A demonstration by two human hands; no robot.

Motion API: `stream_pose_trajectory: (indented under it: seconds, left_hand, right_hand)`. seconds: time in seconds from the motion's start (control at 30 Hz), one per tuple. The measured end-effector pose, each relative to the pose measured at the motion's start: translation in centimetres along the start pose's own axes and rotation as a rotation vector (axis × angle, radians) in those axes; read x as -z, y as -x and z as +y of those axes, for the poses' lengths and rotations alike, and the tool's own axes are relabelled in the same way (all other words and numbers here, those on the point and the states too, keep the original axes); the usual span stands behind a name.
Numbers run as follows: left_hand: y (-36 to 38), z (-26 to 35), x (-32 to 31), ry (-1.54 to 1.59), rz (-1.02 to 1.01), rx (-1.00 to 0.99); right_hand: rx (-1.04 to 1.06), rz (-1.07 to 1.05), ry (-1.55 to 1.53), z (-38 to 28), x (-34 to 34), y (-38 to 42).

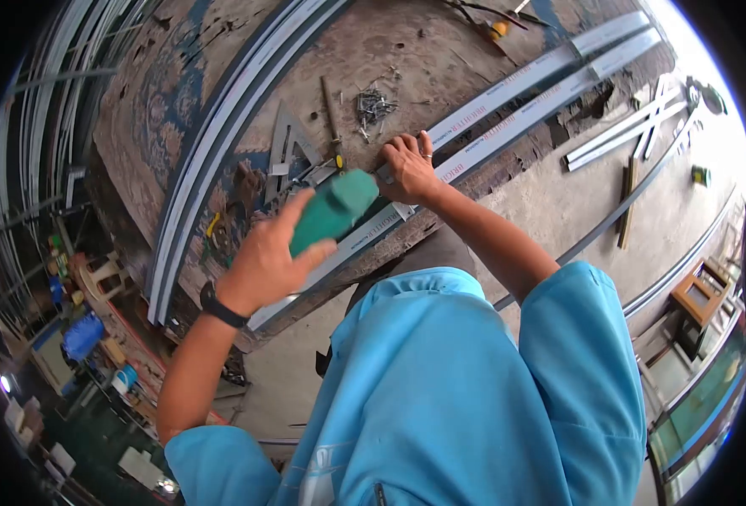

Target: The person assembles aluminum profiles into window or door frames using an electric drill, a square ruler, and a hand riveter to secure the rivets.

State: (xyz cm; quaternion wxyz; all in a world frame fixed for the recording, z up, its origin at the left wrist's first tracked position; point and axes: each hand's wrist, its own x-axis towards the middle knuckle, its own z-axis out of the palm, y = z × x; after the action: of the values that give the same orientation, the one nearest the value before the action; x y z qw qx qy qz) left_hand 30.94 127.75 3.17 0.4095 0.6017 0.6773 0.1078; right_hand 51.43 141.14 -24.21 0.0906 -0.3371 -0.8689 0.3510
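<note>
My left hand (263, 261), with a black band on its wrist, is wrapped around a green tool (335, 211) with a thick, blunt end. The tool is slightly blurred, and its exact kind cannot be made out. Just beyond it, my right hand (411, 173) has its fingers bent over an aluminium profile (499, 131) and grips it near a joint. That profile has a white printed film and runs beside a second aluminium profile (516, 126). Part of the near piece (373, 229) passes under the green tool and my left hand. My right fingertips are partly hidden.
On the carpet-covered table (145, 135) lie a triangular square (287, 148), a screwdriver (331, 110), a pile of screws (375, 105) and pliers (482, 13). Long profiles (212, 126) lie on the left. Cut pieces (626, 135) and a wooden frame (702, 291) are on the floor at right.
</note>
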Motion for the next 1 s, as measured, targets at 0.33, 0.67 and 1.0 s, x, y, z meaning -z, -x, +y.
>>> stream_pose_trajectory:
  seconds: [0.33,0.67,1.0]
  left_hand:
    - [15.1,-1.2,0.8,1.666,0.319,0.126]
    - [21.2,-19.0,-10.1,0.485,0.873,0.671]
    - [20.6,-36.8,-13.9,-0.331,0.785,1.349]
  right_hand:
    - [0.1,-0.017,0.16,0.5,0.6,-0.5]
    - [0.059,-0.164,-0.045,1.6,2.6,-1.4]
    - [-0.154,0.186,-0.236,2.3,8.1,-0.1]
